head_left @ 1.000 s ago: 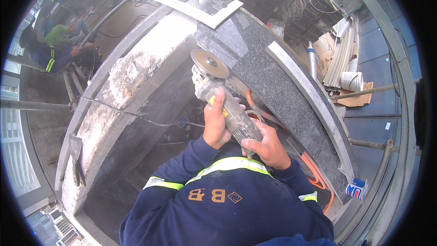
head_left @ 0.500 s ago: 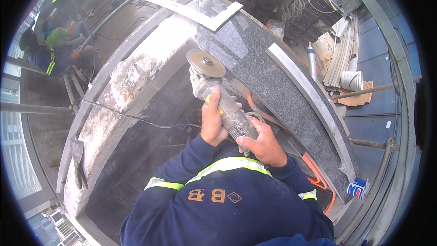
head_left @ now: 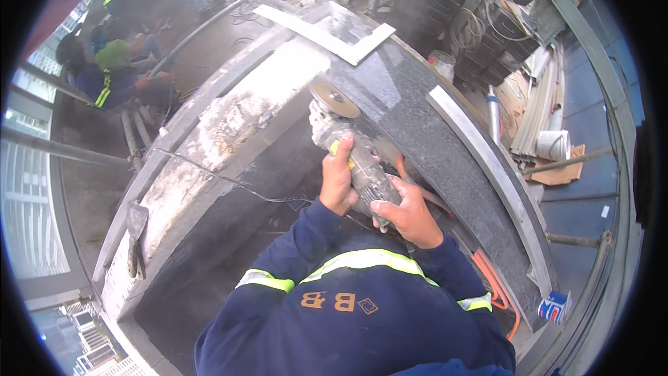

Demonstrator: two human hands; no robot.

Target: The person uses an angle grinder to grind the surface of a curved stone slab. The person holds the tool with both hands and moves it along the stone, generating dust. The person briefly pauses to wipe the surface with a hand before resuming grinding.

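Both my hands are closed on a dusty grey angle grinder, held in front of my chest with its round cutting disc at the far end. My left hand wraps the body just behind the head, thumb along the top. Around the rear end curl the fingers of my right hand. The disc is over the inner edge of a dark speckled stone slab; whether it touches the slab, I cannot tell. A white L-shaped square lies across the slab's far end.
A long metal straightedge rests along the slab's outer side. On the pale rough ledge at left lie a thin cable and a scraper. A white bucket stands at right. Another person sits far left, behind scaffold pipes.
The whole view has shifted, with the surroundings sliding right and slightly down in the picture. My hands keep the same grip on the angle grinder.
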